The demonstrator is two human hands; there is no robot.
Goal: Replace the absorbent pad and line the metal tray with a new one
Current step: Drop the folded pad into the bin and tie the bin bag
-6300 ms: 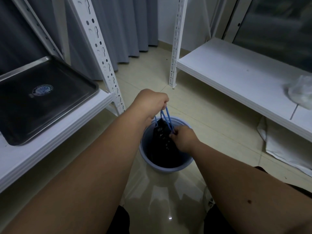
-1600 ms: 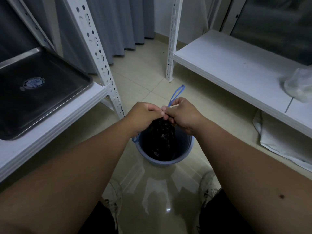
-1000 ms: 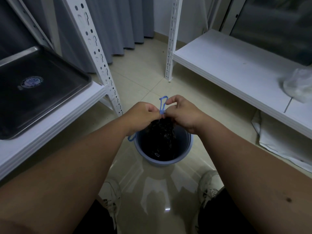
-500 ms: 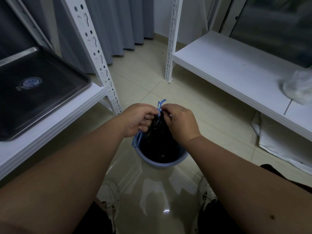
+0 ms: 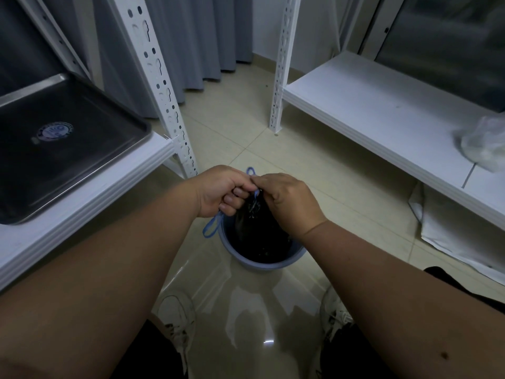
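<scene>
Both hands meet over the bucket (image 5: 262, 258), knuckles nearly touching. The left hand (image 5: 221, 191) has its fingers curled around the gathered neck of the black bag (image 5: 257, 228) and one blue drawstring (image 5: 210, 228), whose loop hangs down beside the bucket's left rim. The right hand (image 5: 287, 199) pinches the other end of the string, a small loop of which pokes up between the two hands. It looks like a knot being drawn tight to close the bag.

The bag hangs straight down from that grip into the bucket, its long axis upright, so lifting it out would mean pulling straight up.

The metal tray (image 5: 71, 149) lies well apart from the hands, up and to the left on the white shelf (image 5: 90, 203), its bare bottom showing a round sticker (image 5: 54, 131) and no pad in it. The left hand is the nearer one to it. Whether the old pad is inside the bag cannot be told. No fresh pad can be picked out for certain; a crumpled clear plastic wrap (image 5: 483, 146) sits on the right-hand shelf (image 5: 369, 113), and pale sheets (image 5: 453, 239) lie on the floor beneath it.

Counted: one bucket, one bag, one tray, two shelves, two hands.
</scene>
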